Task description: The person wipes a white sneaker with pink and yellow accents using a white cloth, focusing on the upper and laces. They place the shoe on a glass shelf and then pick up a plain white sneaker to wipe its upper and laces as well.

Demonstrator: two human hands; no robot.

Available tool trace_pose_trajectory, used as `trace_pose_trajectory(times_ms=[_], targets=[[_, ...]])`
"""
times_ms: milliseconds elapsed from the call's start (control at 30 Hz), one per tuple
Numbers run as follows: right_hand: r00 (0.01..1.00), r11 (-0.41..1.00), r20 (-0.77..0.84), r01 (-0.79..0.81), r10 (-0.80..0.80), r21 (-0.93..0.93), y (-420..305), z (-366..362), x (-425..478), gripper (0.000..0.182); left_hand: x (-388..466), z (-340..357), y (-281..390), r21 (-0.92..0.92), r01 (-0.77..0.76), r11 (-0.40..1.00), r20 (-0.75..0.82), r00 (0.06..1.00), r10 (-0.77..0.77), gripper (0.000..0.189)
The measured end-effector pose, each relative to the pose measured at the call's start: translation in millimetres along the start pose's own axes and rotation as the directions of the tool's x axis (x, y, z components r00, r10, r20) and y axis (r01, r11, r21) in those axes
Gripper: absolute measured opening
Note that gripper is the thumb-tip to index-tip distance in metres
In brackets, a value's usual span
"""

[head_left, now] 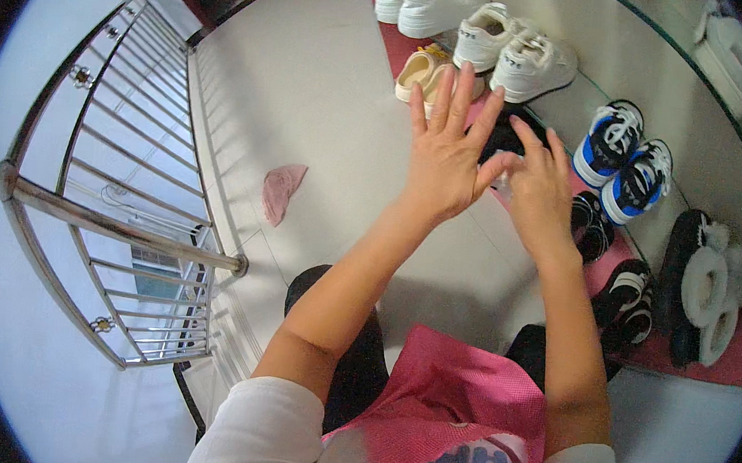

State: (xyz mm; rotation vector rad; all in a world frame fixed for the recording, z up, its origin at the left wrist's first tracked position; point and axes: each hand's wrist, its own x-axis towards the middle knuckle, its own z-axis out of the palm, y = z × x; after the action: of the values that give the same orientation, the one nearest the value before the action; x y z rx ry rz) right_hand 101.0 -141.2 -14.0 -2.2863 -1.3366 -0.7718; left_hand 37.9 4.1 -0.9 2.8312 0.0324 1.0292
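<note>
My left hand (pixel 447 162) is raised with its fingers spread and nothing in its grasp. Its thumb reaches across to my right hand (pixel 539 194), touching or overlapping it. The first fingers of my right hand are apart and extended; its thumb side is partly hidden. A small whitish, translucent patch (pixel 504 183) shows between the hands; what it is cannot be told. Black footwear (pixel 514 135) lies beyond the fingers, partly covered. Cream clogs (pixel 415 75) are just past my left fingertips, and white sneakers (pixel 527 69) stand behind them.
More white sneakers (pixel 439 10), blue-and-black sneakers (pixel 623 152), black shoes (pixel 623 296) and fluffy slippers (pixel 704 284) line the right side by a red mat (pixel 733 363). A pink cloth (pixel 282 191) lies on the tiled floor (pixel 347 129). A metal stair railing (pixel 124 224) borders the left.
</note>
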Motion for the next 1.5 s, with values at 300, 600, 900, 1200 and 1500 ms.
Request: trace_pose_trajectory(times_ms=[300,600,900,1200,1500], targets=[[0.992,0.993,0.053,-0.112,0.113,-0.033,-2.7,-8.6,-4.2,0.02,-0.9,-9.0,-5.8,0.138,0.08,0.987,0.007,0.997,-0.082,0.095],[0.98,0.99,0.142,-0.137,0.14,-0.03,-22.0,-30.2,-8.0,0.024,-2.6,0.2,-5.7,-0.013,0.083,0.996,-0.158,0.984,-0.084,0.074],[0.974,0.986,0.169,-0.136,0.151,-0.098,-30.7,-48.5,-10.2,0.02,-5.4,-9.6,-10.3,-0.057,0.127,0.99,-0.15,0.98,-0.135,0.072],[0.973,0.97,0.106,-0.218,0.207,0.105,-27.4,-27.4,22.8,0.027,14.2,-37.4,-25.4,-0.232,0.021,-0.972,0.229,0.973,-0.034,0.092],[0.981,0.961,0.088,-0.189,0.175,0.202,-44.7,-10.3,63.2,0.031,19.8,-39.0,-53.0,-0.263,-0.028,-0.964,0.18,0.981,-0.078,0.093]])
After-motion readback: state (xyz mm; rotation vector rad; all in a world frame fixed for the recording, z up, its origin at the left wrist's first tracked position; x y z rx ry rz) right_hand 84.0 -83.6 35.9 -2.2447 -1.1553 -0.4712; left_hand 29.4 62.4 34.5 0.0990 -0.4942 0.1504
